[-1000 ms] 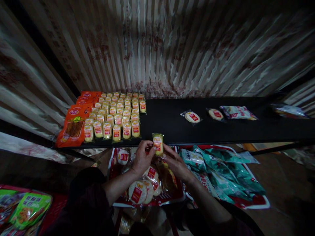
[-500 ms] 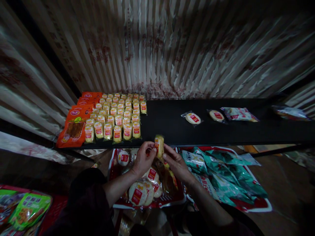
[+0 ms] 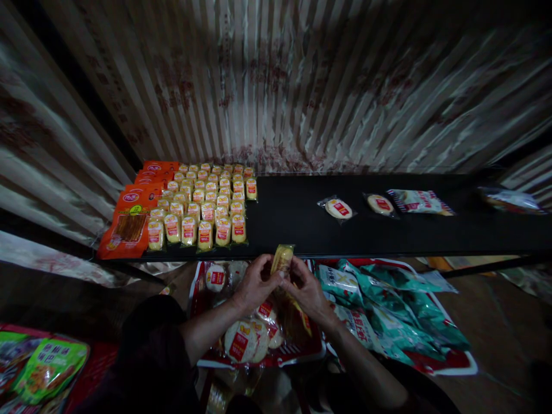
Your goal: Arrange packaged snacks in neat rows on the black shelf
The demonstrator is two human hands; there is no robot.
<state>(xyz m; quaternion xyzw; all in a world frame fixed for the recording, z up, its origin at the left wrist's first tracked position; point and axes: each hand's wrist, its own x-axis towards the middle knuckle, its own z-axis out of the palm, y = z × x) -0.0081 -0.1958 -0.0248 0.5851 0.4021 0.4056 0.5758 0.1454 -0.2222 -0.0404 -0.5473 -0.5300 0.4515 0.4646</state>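
Observation:
Between both hands is a small wrapped snack cake (image 3: 282,258) in clear, yellowish film, held just in front of the shelf's front edge. My left hand (image 3: 256,282) grips its left side, thumb across the lower part. My right hand (image 3: 307,288) pinches it from the right, with the fingertips close to my left thumb. Below the hands stands a red basket (image 3: 259,363) with a white rim, holding round wrapped crackers (image 3: 240,341). On the shelf's left part, similar small wrapped cakes (image 3: 188,230) stand in tight rows.
Orange snack packets (image 3: 129,221) overlap at the left end of the black shelf (image 3: 284,213). Two round wrapped crackers (image 3: 338,209) and a striped packet (image 3: 420,202) lie farther right. Another basket (image 3: 468,362) holds teal bags. Green packets (image 3: 49,368) fill a basket at lower left.
Both hands have drawn closer together around the cake and lowered slightly. The cake has turned and tilted, its top leaning right, and its red label is no longer visible.

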